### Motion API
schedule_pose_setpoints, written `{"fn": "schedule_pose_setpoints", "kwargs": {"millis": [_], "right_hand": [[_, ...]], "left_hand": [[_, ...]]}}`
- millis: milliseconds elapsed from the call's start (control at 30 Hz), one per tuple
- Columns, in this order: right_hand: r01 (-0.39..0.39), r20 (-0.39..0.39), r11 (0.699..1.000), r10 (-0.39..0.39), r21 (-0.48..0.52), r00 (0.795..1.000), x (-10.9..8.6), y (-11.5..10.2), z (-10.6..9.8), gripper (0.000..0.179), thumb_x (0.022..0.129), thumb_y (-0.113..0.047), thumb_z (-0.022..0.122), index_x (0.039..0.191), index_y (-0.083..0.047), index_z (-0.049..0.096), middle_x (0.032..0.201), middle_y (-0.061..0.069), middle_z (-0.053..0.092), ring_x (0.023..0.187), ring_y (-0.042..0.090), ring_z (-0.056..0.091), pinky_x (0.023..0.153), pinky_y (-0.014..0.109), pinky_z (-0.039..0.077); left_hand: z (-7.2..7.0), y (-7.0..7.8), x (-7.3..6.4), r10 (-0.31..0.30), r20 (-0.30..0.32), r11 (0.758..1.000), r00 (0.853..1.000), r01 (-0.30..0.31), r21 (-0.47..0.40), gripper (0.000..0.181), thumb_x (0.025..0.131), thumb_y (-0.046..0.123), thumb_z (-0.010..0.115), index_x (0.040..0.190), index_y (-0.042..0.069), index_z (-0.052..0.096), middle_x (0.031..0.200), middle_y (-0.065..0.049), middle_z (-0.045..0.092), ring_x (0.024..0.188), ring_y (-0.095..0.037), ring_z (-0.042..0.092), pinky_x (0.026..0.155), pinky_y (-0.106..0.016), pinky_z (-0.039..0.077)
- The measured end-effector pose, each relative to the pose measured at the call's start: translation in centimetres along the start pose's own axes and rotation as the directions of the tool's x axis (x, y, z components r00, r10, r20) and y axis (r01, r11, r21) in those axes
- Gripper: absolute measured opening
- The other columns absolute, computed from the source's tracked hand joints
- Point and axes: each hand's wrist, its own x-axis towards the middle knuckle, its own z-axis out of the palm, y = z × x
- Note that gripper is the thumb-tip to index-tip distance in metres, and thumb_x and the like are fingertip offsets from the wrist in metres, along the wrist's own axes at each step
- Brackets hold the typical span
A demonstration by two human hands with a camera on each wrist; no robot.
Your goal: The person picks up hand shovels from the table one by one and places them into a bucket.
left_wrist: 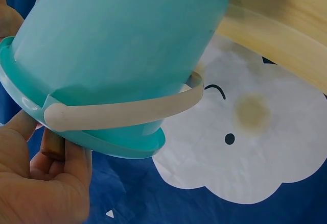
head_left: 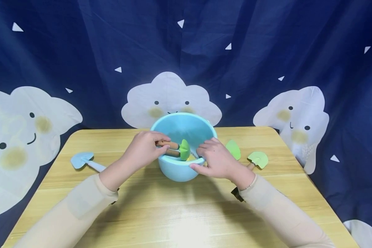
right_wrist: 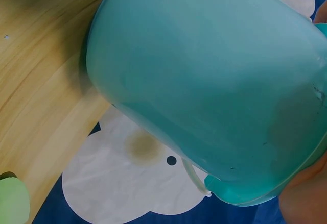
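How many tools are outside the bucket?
3: a blue tool left of the bucket; a pointed green tool and a wide green tool right of it. More may be hidden.

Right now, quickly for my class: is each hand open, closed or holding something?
Left hand: closed, holding a wooden handle.
Right hand: closed, gripping the bucket.

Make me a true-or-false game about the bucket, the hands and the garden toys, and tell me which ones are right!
1. The left hand grips a wooden handle. True.
2. The right hand touches the bucket. True.
3. The bucket is red. False: it is light blue.
4. Nothing lies left of the bucket. False: a blue shovel does.
5. Two green tool heads show right of the bucket. True.
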Motion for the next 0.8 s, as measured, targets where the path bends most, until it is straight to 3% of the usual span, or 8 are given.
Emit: {"fn": "schedule_pose_setpoints", "kwargs": {"millis": [367, 800], "right_hand": [[0.005, -0.002, 1.000, -0.005, 0.000, 1.000, 0.0, 0.0, 0.0, 0.063, 0.097, -0.071, 0.025, 0.067, -0.020, 0.046, 0.066, -0.009, 0.042, 0.065, 0.014, 0.042, 0.071, 0.035, 0.036], [-0.001, -0.002, 1.000, 0.001, -0.009, 1.000, 0.0, -0.1, 0.0, 0.063, 0.097, -0.072, 0.023, 0.067, -0.020, 0.045, 0.066, -0.009, 0.041, 0.065, 0.013, 0.041, 0.071, 0.034, 0.035]], "left_hand": [[0.5, 0.2, 0.5, -0.027, 0.026, 1.000, 0.999, 0.027, -0.010, 0.015, 0.086, 0.012, 0.075, 0.100, 0.012, 0.081, 0.085, 0.006, 0.074, 0.075, -0.014, 0.064, 0.067, -0.033, 0.050], [0.9, 0.8, 1.0, -0.022, 0.085, 1.000, 0.996, 0.021, 0.016, 0.014, 0.086, 0.017, 0.078, 0.098, 0.010, 0.080, 0.091, 0.002, 0.075, 0.083, -0.016, 0.067, 0.073, -0.035, 0.053]]}}
